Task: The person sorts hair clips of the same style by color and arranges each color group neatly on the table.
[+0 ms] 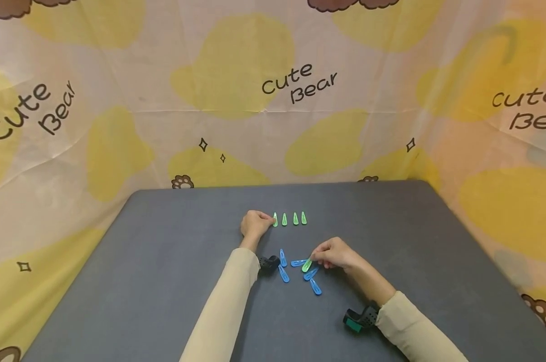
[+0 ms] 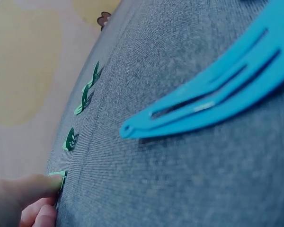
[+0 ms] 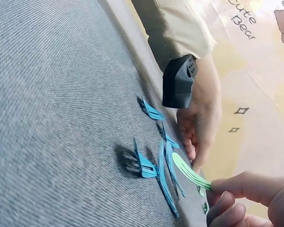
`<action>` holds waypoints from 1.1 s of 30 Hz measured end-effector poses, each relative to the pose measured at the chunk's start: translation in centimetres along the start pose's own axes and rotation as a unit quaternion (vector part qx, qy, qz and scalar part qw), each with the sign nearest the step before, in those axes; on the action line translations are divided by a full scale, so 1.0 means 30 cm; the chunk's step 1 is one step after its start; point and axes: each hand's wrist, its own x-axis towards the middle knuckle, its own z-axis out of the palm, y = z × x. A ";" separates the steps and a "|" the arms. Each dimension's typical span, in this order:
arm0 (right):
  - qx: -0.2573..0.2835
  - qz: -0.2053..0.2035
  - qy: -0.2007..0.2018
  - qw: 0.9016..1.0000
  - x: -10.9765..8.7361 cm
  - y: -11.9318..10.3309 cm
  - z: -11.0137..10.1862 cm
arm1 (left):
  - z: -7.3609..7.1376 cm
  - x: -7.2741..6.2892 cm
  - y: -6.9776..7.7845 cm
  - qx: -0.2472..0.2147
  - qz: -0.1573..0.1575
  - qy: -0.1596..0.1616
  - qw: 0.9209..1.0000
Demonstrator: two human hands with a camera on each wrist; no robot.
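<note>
Toward the back of the table, my left hand (image 1: pixel 256 224) has thumb and fingertips on the leftmost green hair clip (image 1: pixel 275 219) of an upright row. In the left wrist view that clip (image 2: pixel 59 175) shows only partly past the fingers. My right hand (image 1: pixel 336 253) pinches another green hair clip (image 1: pixel 307 265) by one end, above the blue clips. The right wrist view shows this clip (image 3: pixel 189 171) slanting out from between thumb and fingers. Several blue hair clips lie loosely about it, among them one pointing sideways (image 1: pixel 298 263) and one nearest the front (image 1: pixel 315 287).
More green clips (image 1: pixel 295 218) continue the row to the right of my left hand. Black wrist devices (image 1: pixel 362 317) sit on both wrists. The grey table (image 1: pixel 164 281) ends at the back against a yellow-patterned cloth (image 1: pixel 236 65).
</note>
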 end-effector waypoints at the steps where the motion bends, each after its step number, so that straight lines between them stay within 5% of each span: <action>1: -0.002 0.000 0.003 1.000 0.001 0.000 -0.004 | 0.001 0.002 0.003 -0.001 0.001 -0.001 1.000; 15: 0.003 -0.030 -0.016 0.999 0.023 -0.001 -0.072 | 0.004 0.006 0.004 0.000 0.007 0.001 1.000; 23: 0.050 -0.026 -0.034 0.998 0.055 -0.010 -0.111 | 0.002 0.008 0.005 -0.002 0.005 0.004 1.000; 33: 0.095 -0.027 0.002 0.995 0.116 0.010 -0.124 | 0.005 0.009 0.006 -0.001 0.006 0.007 1.000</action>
